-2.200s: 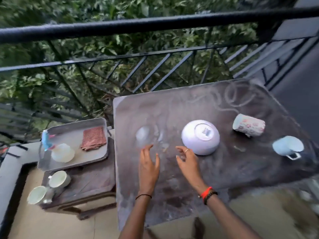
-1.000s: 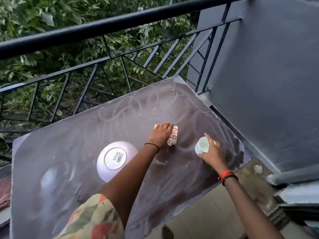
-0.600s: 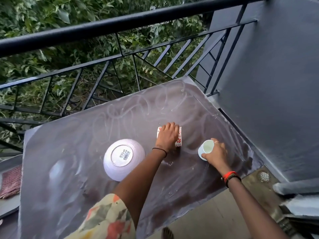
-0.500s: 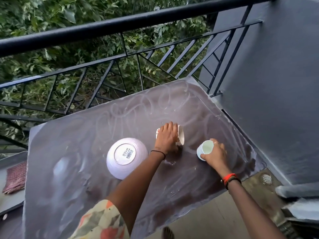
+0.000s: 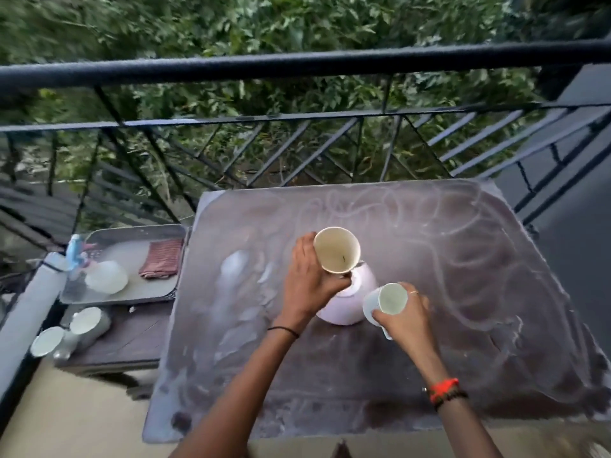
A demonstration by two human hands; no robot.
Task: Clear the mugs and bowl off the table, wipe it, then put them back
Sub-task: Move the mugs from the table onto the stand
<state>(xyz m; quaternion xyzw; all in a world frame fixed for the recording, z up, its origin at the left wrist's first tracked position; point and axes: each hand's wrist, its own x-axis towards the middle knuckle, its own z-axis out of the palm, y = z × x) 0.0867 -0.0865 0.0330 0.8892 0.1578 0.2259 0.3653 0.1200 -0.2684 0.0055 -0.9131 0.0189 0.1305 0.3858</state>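
Both mugs had left the table (image 5: pixel 463 292): left hand (image 5: pixel 310 282) gripped the cream mug (image 5: pixel 336 249), right hand (image 5: pixel 405 314) the blue mug (image 5: pixel 385 300), above the overturned bowl (image 5: pixel 347 304). Better carry them level toward the tray (image 5: pixel 132 294).

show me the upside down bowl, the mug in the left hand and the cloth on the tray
upside down bowl (image 5: pixel 342 312), head view, on its lower outer wall
mug in the left hand (image 5: pixel 336 249), head view, on its inside wall
cloth on the tray (image 5: pixel 161 262), head view, on its middle

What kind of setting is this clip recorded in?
Most likely a home balcony: a black metal railing with leafy trees beyond it, and a small dusty table beside a grey outer wall.
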